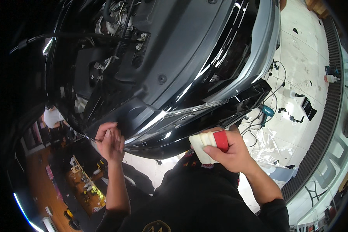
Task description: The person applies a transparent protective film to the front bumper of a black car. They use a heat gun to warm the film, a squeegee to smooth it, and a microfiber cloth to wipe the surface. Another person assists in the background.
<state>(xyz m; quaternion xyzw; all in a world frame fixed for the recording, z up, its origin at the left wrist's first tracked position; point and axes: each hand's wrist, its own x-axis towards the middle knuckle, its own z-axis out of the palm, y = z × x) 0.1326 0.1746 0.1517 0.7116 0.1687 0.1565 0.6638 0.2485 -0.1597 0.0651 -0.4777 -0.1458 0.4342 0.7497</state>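
Observation:
In front of me stands a black car with its engine bay exposed, showing a dark plastic cover. Along its front corner runs a long headlight above the glossy black bumper. My left hand is at the fender edge beside the headlight's left end, fingers curled in; whatever they pinch, if anything, cannot be made out. My right hand grips a cream block with a red end, held just in front of the bumper, its thumb on the near side.
On the white tile floor at right lie a teal power tool, a looping cable, crumpled clear film and black scraps. A tool rack stands lower left; another person is beyond the car.

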